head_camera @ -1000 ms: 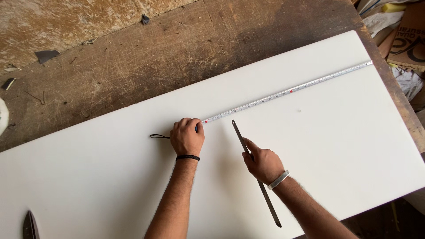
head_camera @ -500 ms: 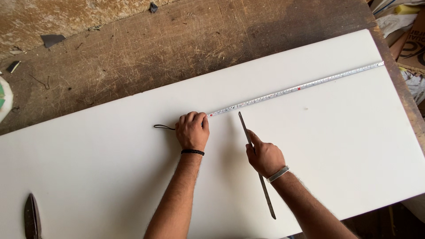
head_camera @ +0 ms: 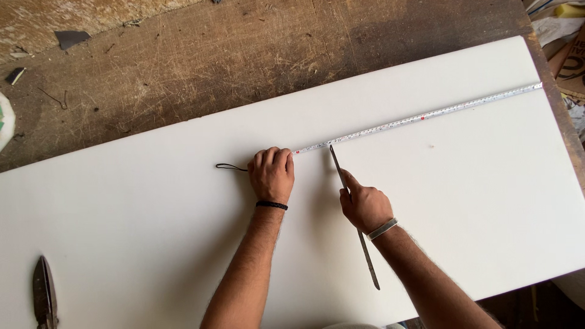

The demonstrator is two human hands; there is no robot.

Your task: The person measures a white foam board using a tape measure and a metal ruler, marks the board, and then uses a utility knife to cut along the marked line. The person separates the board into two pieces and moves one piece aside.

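Observation:
A large white board (head_camera: 463, 183) lies on a worn wooden bench. My left hand (head_camera: 272, 173) is closed over a tape measure case, pressing it on the board; its wrist loop (head_camera: 230, 166) sticks out to the left. The extended tape (head_camera: 420, 117) runs from that hand to the board's right edge. My right hand (head_camera: 364, 206) grips a long thin metal strip (head_camera: 368, 256). The strip's far tip (head_camera: 332, 148) touches the tape just right of my left hand.
Dark metal shears (head_camera: 44, 298) lie on the board's near left corner. The scratched wooden bench top (head_camera: 201, 67) stretches beyond the board, with small debris (head_camera: 68, 38) at far left. Cardboard and papers (head_camera: 567, 55) are stacked off the right edge.
The view has drifted a little, so both hands sit slightly further right and lower. The hands keep their hold, and the strip's tip stays at the tape.

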